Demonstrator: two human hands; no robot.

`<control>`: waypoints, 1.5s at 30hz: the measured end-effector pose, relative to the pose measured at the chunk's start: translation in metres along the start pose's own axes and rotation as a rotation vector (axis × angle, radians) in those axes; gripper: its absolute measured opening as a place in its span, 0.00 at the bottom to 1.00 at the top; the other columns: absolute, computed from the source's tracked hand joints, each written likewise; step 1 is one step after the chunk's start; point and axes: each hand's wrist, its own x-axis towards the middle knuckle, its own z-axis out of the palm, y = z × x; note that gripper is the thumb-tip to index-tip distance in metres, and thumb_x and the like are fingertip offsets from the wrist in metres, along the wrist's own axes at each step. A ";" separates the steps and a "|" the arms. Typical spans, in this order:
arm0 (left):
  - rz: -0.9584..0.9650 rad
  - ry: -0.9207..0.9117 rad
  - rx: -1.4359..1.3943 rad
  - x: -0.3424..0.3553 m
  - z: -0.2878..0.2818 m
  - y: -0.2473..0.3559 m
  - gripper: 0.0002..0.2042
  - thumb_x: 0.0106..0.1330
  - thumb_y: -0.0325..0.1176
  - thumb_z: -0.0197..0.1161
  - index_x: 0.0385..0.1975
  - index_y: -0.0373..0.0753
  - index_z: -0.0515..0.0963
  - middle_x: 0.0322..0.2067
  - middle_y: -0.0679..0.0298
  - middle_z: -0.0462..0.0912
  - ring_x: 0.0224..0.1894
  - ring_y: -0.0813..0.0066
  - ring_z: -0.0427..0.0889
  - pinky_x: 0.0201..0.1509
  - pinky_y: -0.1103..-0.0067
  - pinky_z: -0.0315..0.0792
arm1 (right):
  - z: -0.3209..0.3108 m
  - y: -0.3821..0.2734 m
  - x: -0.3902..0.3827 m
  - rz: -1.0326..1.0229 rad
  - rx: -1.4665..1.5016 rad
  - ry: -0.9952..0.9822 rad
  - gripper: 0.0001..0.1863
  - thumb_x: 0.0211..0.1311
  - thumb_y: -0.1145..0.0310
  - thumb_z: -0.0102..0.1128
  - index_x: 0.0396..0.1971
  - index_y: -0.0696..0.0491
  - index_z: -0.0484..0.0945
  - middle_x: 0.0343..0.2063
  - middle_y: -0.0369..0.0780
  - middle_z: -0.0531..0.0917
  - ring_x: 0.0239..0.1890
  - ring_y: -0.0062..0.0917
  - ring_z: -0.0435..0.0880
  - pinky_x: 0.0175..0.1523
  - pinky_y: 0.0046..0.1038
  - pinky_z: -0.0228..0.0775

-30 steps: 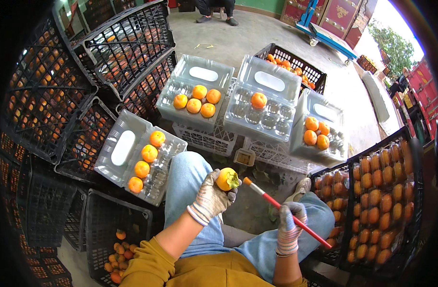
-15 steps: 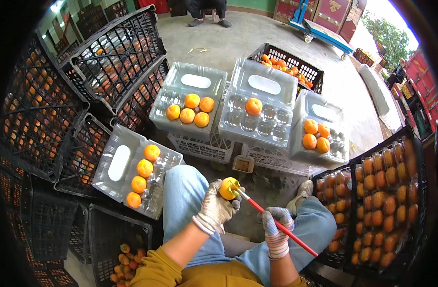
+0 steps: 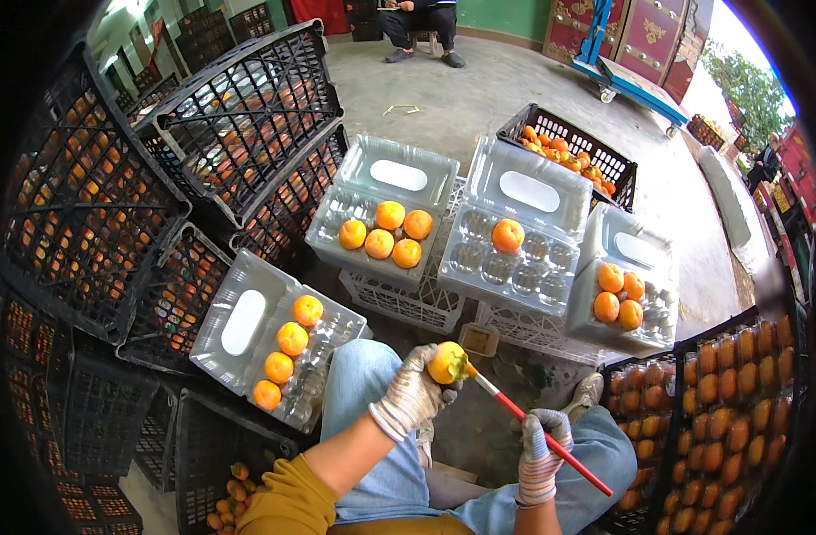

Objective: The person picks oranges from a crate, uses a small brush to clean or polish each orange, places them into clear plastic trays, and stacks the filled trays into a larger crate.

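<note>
My left hand [image 3: 411, 397], in a striped grey-tipped work glove, is closed around a yellow-orange persimmon [image 3: 445, 364] above my knees. The fruit's green calyx faces right. My right hand [image 3: 541, 453], gloved likewise, grips a thin brush [image 3: 509, 405] with a red handle and a pale metal collar. Its tip touches the calyx; the bristles are too small to make out well. Open clear plastic boxes stand ahead: a left box [image 3: 247, 330] with a row of persimmons, a box [image 3: 336, 201] with several, a middle box [image 3: 466, 254] with one, and a right box [image 3: 662, 308] with several.
Black crates of fruit [image 3: 96, 178] are stacked at left, and packed trays [image 3: 729, 401] stand at right. White crates [image 3: 399, 299] support the boxes. A black crate [image 3: 595, 183] of persimmons sits behind. Farther back are a seated person [image 3: 426, 27] and a blue trolley [image 3: 639, 89].
The whole view has shifted, so the scene sits lower and farther right. The persimmon has turned slightly in my left hand, its calyx now facing more to the right; the brush tip stays against it.
</note>
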 end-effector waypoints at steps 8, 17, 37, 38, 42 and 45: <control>-0.117 -0.047 -0.097 0.015 0.016 0.018 0.25 0.53 0.51 0.56 0.42 0.35 0.70 0.40 0.53 0.76 0.29 0.67 0.76 0.29 0.76 0.72 | 0.017 0.007 0.017 -0.029 0.142 0.062 0.05 0.51 0.73 0.60 0.27 0.55 0.73 0.21 0.32 0.75 0.21 0.11 0.69 0.27 0.13 0.63; 0.249 -0.057 0.101 0.028 0.015 0.073 0.22 0.50 0.39 0.63 0.43 0.37 0.68 0.38 0.56 0.75 0.37 0.64 0.76 0.34 0.73 0.76 | 0.013 0.013 0.028 -0.068 0.061 0.166 0.07 0.51 0.69 0.58 0.26 0.56 0.71 0.20 0.36 0.74 0.21 0.19 0.74 0.30 0.21 0.69; 0.803 0.871 2.181 0.080 0.008 0.281 0.28 0.53 0.40 0.61 0.54 0.39 0.63 0.49 0.53 0.71 0.52 0.53 0.68 0.58 0.71 0.60 | 0.021 0.051 0.045 0.043 0.027 0.229 0.08 0.55 0.66 0.56 0.27 0.55 0.71 0.23 0.34 0.72 0.24 0.16 0.71 0.35 0.18 0.65; 1.048 0.775 2.163 0.052 0.003 0.274 0.28 0.52 0.36 0.62 0.53 0.37 0.64 0.48 0.52 0.72 0.51 0.56 0.70 0.55 0.71 0.62 | 0.021 0.053 0.044 0.038 0.021 0.229 0.08 0.55 0.66 0.56 0.27 0.55 0.71 0.23 0.34 0.72 0.24 0.16 0.70 0.35 0.17 0.63; 1.223 0.571 1.517 -0.087 -0.035 0.246 0.21 0.54 0.33 0.62 0.48 0.35 0.68 0.42 0.58 0.76 0.44 0.70 0.74 0.49 0.76 0.67 | 0.016 0.059 0.047 -0.121 -0.218 0.223 0.08 0.59 0.67 0.50 0.28 0.56 0.71 0.28 0.35 0.70 0.33 0.18 0.67 0.42 0.19 0.60; 1.247 0.765 1.072 -0.221 -0.092 0.211 0.15 0.56 0.27 0.60 0.43 0.35 0.71 0.35 0.66 0.77 0.32 0.83 0.74 0.37 0.86 0.68 | -0.008 0.093 0.053 -0.171 -0.301 0.243 0.08 0.60 0.67 0.50 0.32 0.58 0.72 0.35 0.42 0.73 0.40 0.24 0.71 0.48 0.24 0.63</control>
